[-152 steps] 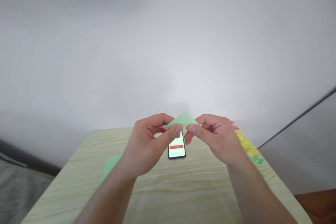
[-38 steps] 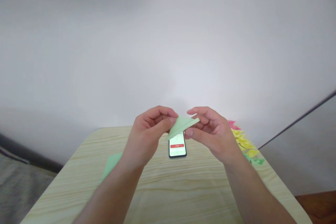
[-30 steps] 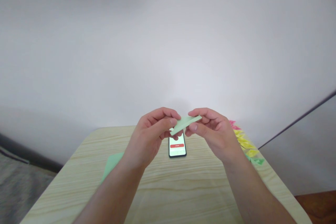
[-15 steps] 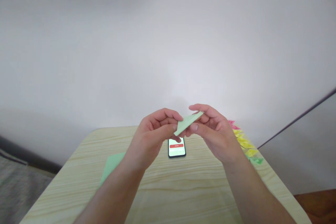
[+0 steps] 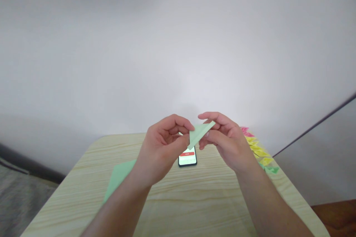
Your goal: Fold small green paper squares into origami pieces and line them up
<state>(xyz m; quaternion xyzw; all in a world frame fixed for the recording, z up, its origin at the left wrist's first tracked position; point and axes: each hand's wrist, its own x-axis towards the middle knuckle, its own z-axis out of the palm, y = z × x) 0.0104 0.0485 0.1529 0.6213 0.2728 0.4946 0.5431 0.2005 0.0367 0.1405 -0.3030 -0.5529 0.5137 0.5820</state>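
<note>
A small piece of light green paper (image 5: 198, 133), folded to a triangle with a narrow strip along its long edge, is held in the air between both hands. My left hand (image 5: 165, 142) pinches its left corner between thumb and fingers. On the other side, my right hand (image 5: 226, 137) grips the strip edge, its thumb in front and some fingers behind the paper. The right index finger is raised off the paper. Beneath the hands a phone (image 5: 187, 160) with a lit screen and a red button lies on the table, partly covered by my left hand.
The wood-grain table (image 5: 194, 203) stands against a white wall (image 5: 178, 44). At its left lies green paper (image 5: 118, 176), partly under my left forearm. Along the right edge sit folded paper pieces: pink (image 5: 246, 132), yellow (image 5: 260, 150) and green (image 5: 271, 169).
The folded paper has turned slightly, so its long-edge strip now faces me more. Its lower tip has dropped a little, and the right hand's fingers have shifted along it.
</note>
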